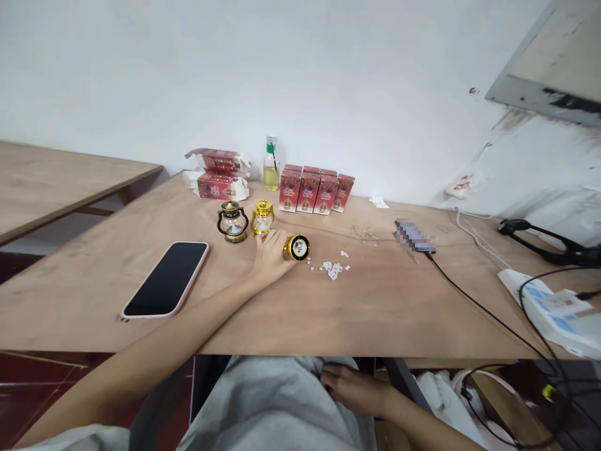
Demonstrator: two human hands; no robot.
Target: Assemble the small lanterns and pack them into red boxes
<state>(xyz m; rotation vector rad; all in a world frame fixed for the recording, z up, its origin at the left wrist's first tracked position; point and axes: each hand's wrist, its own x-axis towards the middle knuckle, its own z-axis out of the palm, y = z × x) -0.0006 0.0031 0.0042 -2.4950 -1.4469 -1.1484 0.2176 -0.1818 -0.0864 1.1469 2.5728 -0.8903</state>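
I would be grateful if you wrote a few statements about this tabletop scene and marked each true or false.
1. The left hand holds the tipped gold lantern. True.
2. The right hand rests on the tabletop. False: the right hand is on the grey garment.
3. The bottle stands left of the upright red boxes. True.
4. The dark lantern lies on its side. False: the dark lantern stands upright.

One dark lantern (233, 223), one standing gold lantern (262, 214), one held gold lantern (299, 248): three lanterns; far, at least seven upright red boxes (308, 193), one bottle (270, 178) and seemingly two opened boxes (216, 186); left phone (166, 279) plus right phone (416, 237), two; one power strip (539, 307), right; white scraps (334, 269) too clustered to count
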